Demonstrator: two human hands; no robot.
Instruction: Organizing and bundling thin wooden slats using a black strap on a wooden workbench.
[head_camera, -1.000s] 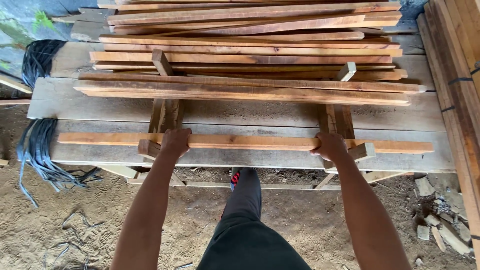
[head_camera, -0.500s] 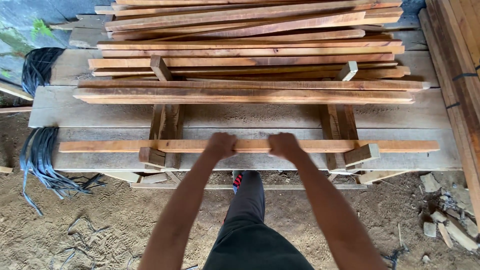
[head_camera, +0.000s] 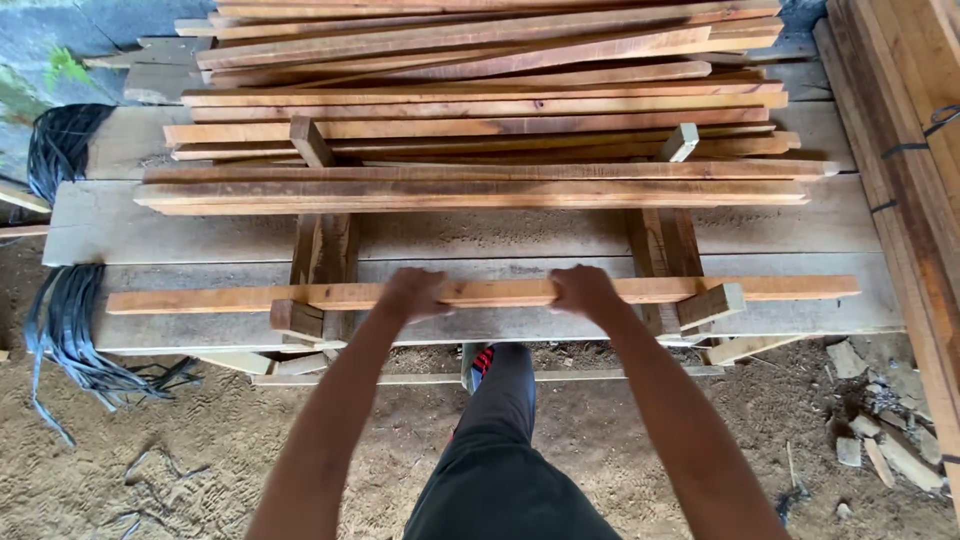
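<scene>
A: Where are the hands?

B: Both are on one long slat (head_camera: 480, 293) that lies crosswise in front of the person. The left hand (head_camera: 413, 295) is curled over it a little left of its middle. The right hand (head_camera: 583, 291) grips it just to the right of that, fingers wrapped over the far edge. A short bare stretch of slat shows between them.

A: Are they clenched tight?

B: Both are closed around the slat, grasping it. How hard, I cannot tell.

A: What does the slat rest on?

B: Two supports (head_camera: 322, 262) that run away from the hands, one out past the left hand, one out past the right. Each has a small block (head_camera: 296, 319) at its near end, just this side of the slat. Under them lie wide grey planks (head_camera: 150, 225).

A: And beyond the hands?

B: A pair of slats (head_camera: 470, 192) lying side by side on the same supports, then a stack (head_camera: 480, 80) of many more, well beyond the fingertips.

A: To the sides?

B: Far out from the left hand, black straps (head_camera: 62, 330) hang down onto the dirt. Out past the right hand, a bundle of boards (head_camera: 915, 150) runs along the edge. Below the wrists, the person's dark trouser leg (head_camera: 500, 450) over sandy ground (head_camera: 200, 440).
</scene>
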